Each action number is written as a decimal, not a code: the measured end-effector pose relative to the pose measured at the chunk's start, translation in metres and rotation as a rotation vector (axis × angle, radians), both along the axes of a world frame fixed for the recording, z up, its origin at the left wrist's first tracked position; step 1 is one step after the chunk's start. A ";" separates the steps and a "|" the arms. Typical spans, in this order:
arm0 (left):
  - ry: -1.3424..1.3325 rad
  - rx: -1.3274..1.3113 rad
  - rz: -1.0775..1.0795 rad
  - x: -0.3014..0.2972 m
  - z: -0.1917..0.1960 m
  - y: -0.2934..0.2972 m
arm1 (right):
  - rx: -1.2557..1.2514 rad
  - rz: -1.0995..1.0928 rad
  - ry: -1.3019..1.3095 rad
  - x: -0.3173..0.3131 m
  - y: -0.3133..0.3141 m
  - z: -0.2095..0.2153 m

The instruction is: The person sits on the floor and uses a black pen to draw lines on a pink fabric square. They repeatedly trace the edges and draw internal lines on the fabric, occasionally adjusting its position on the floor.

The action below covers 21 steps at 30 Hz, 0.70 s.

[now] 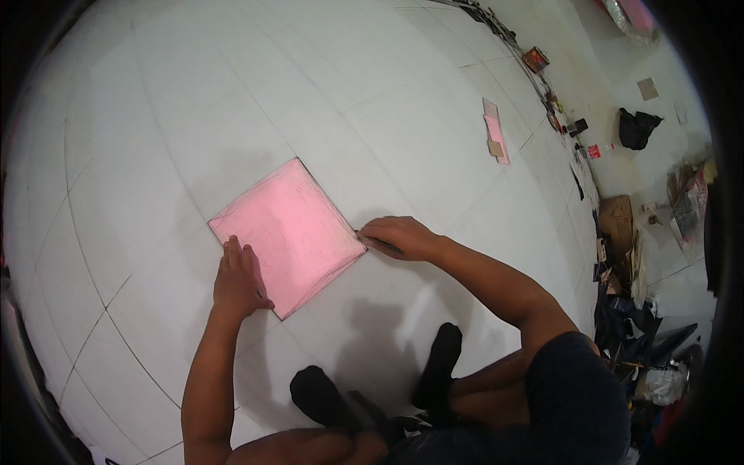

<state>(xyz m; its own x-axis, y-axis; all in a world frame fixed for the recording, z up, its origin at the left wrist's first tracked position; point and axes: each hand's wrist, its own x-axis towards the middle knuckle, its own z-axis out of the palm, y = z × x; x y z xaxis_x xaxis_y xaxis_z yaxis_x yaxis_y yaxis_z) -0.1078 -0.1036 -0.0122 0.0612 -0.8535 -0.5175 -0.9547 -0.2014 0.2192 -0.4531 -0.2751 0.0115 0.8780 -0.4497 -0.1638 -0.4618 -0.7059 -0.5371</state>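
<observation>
A pink square sheet (291, 232) with dark, sketchy lines along its edges lies flat, turned like a diamond, on the white surface. My left hand (239, 279) rests on its left corner side with the fingers spread, pressing on the pink face and edge. At the sheet's right corner, my right hand (403, 236) is closed around a thin dark pen-like tool (386, 247). Its tip, partly hidden by my fingers, is close to the sheet's edge; I cannot tell its exact kind.
Thin dark lines cross the broad white surface (155, 178). Pink and brown scraps (495, 136) lie to the far right. Along the right wall are a brown cardboard box (617, 221), a black bag (637, 128) and piled clutter (659, 341). My socked feet (318, 395) are near the sheet.
</observation>
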 end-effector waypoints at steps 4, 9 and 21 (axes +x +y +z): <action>0.018 0.012 0.014 -0.002 0.003 0.000 | 0.042 0.007 0.024 -0.020 0.019 0.009; 0.026 -0.018 0.016 0.000 0.000 0.002 | 0.086 -0.016 0.079 -0.021 0.019 0.011; 0.031 -0.011 0.026 0.000 0.001 0.001 | 0.066 -0.071 0.145 0.053 -0.043 -0.004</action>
<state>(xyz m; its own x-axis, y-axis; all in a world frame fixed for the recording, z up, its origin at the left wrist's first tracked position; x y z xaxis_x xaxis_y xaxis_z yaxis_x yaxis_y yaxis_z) -0.1079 -0.1025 -0.0110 0.0678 -0.8577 -0.5097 -0.9417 -0.2238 0.2513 -0.4003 -0.3182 0.0078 0.8091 -0.4943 -0.3178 -0.5857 -0.6340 -0.5050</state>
